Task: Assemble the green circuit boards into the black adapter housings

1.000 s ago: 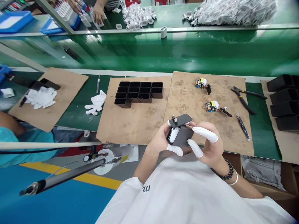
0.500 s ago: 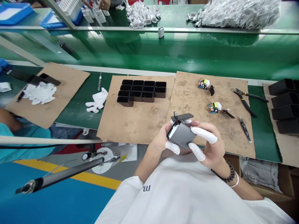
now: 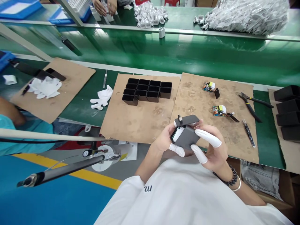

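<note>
Between both hands, above the near edge of the bench, is a black charger case (image 3: pixel 187 138) with a white part showing in its open end. A flat black end cover (image 3: pixel 190 120) with a small prong sits at an angle beside that opening. My left hand (image 3: pixel 166 139) grips the case from the left, thumb on its near side. My right hand (image 3: pixel 212 145) pinches it from the right between thumb and finger. White finger cots cover several fingertips. Two circuit boards with black covers, an upper board (image 3: pixel 209 87) and a lower board (image 3: pixel 219 110), lie beyond my right hand.
Several empty black cases (image 3: pixel 147 90) stand in rows on cardboard (image 3: pixel 140 122). Pliers (image 3: pixel 249 106) and tweezers (image 3: pixel 248 133) lie at right, near more black cases (image 3: pixel 288 109). White gloves (image 3: pixel 102 97) lie at left. Across the green belt (image 3: pixel 131 50), a co-worker's hands (image 3: pixel 105 7) handle white parts.
The case has turned slightly in my hands, with the end cover still tilted beside its opening. The view has shifted a little. Across the belt, the co-worker's hands show more fully.
</note>
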`<state>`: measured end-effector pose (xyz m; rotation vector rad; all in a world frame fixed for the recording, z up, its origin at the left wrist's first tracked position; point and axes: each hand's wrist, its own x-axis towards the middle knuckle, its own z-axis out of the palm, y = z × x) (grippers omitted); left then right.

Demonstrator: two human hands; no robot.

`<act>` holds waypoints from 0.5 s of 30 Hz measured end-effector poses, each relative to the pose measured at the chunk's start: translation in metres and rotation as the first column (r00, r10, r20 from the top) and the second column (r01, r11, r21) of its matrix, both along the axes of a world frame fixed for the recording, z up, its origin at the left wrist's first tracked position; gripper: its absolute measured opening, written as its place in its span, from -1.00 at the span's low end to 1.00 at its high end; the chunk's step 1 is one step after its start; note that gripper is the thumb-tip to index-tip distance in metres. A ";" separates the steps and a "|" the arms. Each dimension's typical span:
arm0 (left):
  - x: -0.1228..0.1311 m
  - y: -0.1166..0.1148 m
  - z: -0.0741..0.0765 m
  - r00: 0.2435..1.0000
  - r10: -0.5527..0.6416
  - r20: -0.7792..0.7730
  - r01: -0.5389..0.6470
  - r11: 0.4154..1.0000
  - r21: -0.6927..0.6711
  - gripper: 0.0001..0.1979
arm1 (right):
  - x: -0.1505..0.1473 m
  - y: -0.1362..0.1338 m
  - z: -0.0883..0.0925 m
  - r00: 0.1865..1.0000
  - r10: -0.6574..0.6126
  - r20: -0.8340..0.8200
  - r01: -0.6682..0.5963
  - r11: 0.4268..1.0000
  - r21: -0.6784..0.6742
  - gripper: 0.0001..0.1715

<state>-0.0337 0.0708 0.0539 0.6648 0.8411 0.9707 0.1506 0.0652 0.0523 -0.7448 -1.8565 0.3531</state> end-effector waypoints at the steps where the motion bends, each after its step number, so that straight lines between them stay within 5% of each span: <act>1: -0.001 0.002 -0.002 0.999 -0.051 0.011 0.050 0.996 0.074 0.03 | 0.000 0.000 -0.001 1.000 0.003 -0.001 -0.003 1.000 -0.001 -0.25; 4: -0.002 0.007 -0.003 0.988 -0.151 0.042 0.139 0.967 0.212 0.05 | 0.000 0.000 -0.002 1.000 0.014 -0.002 -0.014 1.000 -0.019 -0.21; 15: 0.001 0.006 0.013 0.999 -0.014 0.050 0.000 0.961 0.277 -0.11 | -0.001 -0.001 -0.014 0.999 0.033 -0.005 -0.033 0.983 -0.181 -0.23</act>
